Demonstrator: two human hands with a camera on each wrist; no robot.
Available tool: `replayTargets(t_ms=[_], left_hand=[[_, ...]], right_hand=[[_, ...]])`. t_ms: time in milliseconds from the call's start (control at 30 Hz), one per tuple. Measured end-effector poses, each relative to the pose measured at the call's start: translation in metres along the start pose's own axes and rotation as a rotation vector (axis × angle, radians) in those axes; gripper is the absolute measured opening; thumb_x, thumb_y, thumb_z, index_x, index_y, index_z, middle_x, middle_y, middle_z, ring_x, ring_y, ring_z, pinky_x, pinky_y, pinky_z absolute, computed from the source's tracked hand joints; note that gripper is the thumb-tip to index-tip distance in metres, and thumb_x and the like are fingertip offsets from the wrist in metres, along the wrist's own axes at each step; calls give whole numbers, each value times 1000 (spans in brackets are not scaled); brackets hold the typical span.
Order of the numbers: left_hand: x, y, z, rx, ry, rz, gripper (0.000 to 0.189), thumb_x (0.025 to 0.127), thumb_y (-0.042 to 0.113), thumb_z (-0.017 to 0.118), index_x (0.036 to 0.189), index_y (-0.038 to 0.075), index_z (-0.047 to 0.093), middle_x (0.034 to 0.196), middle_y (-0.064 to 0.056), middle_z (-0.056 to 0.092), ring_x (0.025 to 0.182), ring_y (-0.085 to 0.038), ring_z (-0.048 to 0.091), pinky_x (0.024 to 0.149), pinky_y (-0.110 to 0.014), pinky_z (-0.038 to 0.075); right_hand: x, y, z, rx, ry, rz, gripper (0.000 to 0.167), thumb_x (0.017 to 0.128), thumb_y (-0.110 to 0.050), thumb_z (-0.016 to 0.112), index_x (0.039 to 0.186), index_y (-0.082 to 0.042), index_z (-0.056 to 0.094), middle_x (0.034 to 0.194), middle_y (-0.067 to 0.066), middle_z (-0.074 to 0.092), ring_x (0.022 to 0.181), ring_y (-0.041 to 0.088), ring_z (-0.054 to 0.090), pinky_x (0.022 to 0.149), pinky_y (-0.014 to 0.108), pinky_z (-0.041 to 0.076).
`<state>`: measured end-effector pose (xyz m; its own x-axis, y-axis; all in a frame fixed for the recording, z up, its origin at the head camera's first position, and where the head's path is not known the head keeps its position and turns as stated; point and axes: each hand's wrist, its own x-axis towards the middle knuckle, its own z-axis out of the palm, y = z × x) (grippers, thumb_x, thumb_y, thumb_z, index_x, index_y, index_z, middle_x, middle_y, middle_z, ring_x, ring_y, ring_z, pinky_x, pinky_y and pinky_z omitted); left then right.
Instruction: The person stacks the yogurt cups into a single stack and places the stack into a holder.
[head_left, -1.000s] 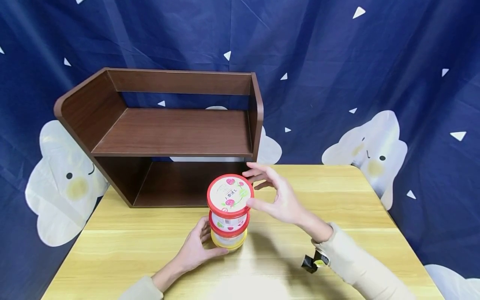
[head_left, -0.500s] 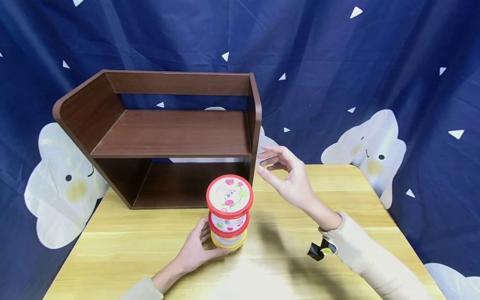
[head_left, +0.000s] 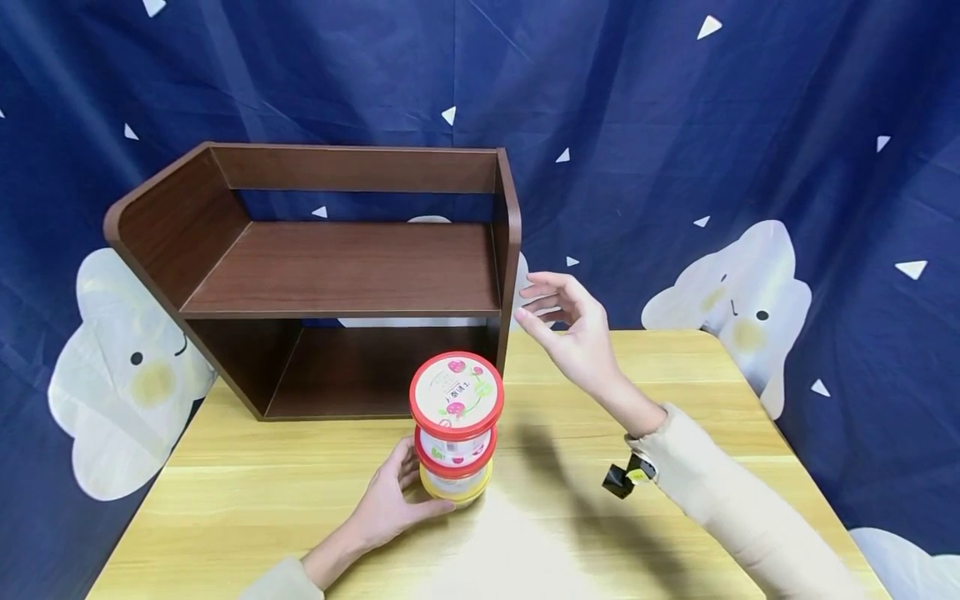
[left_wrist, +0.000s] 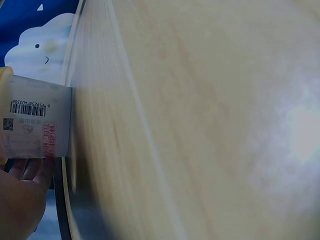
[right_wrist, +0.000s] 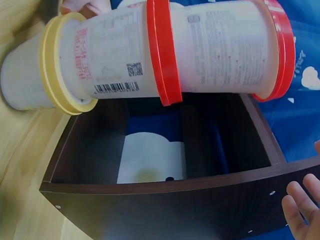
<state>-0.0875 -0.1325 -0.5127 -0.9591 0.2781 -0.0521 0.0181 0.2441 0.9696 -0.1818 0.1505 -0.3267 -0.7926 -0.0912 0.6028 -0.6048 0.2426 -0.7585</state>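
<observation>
Three round plastic tubs stand stacked on the table. The top tub (head_left: 456, 393) has a red lid printed with strawberries. Beneath it is a second red-lidded tub (right_wrist: 117, 60), and a yellow-lidded tub (left_wrist: 37, 117) with a barcode forms the base. My left hand (head_left: 386, 500) grips the base of the stack, thumb across the front near the yellow lid and fingers behind. Raised to the right of the stack, my right hand (head_left: 576, 333) holds nothing; its fingers are loosely bent, close to the shelf's right side in the head view.
A dark brown two-tier shelf (head_left: 360, 267) stands at the back left, just behind the stack. The light wooden table (head_left: 675, 392) runs on to the right. A blue curtain (head_left: 637, 100) with clouds and triangles hangs behind. A small black device (head_left: 628, 477) is on the right wrist.
My right hand has let go of the top tub and moved up and right, away from it. The left hand and the stack have stayed in place.
</observation>
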Motion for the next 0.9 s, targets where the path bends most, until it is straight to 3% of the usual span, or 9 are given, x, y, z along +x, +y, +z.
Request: replayTargets(t_ms=[500, 733, 900], left_hand=[[-1, -1, 1, 18, 13, 8, 91, 77, 25, 96, 150, 14, 44, 146, -5, 62, 138, -30, 58, 112, -21, 50], [-2, -1, 2, 21, 9, 11, 92, 77, 25, 96, 152, 15, 43, 147, -5, 61, 141, -30, 57, 116, -25, 49], [-2, -1, 1, 13, 6, 24, 90, 77, 22, 95, 151, 15, 43, 147, -4, 61, 139, -24, 58, 116, -25, 48]], right_hand=[[7, 24, 18, 8, 46, 50, 44, 88, -3, 82, 130, -4, 67, 115, 19, 75, 90, 1, 71, 79, 22, 61], [8, 27, 24, 23, 78, 46, 43, 87, -3, 83, 128, -3, 68, 115, 19, 74, 88, 4, 71, 77, 24, 61], [9, 27, 26, 26, 89, 53, 44, 86, -1, 84, 127, -3, 70, 111, 20, 75, 86, 2, 70, 77, 24, 62]])
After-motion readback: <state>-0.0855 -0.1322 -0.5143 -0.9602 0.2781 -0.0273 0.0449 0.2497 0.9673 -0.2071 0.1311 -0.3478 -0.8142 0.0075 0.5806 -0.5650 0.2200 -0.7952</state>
